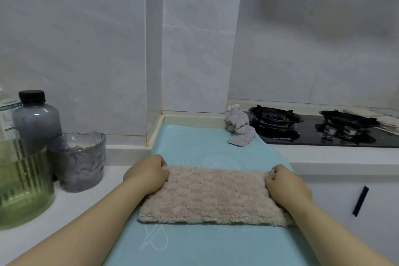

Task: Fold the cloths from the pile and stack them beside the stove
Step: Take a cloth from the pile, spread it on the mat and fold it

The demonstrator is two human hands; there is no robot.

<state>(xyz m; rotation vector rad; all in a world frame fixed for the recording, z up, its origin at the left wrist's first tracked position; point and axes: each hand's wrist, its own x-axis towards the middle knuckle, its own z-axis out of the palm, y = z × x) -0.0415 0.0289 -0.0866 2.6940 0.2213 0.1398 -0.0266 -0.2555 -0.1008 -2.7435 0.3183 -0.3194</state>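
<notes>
Pink cloth point(207, 196) flat on blue mat point(194, 244).
My left grip point(146, 176) and right grip point(287, 183) pinch its far corners; crumpled grey cloth point(239, 127) beside stove point(313, 134).

A single head-worn view looks forward and down, close over the counter point(71, 196), facing the tiled wall point(86, 49).

The left hand point(149, 174) and left forearm point(86, 233), at seven o'clock, are bare. The right hand point(287, 183) and right forearm point(336, 242), at five o'clock, likewise.
</notes>
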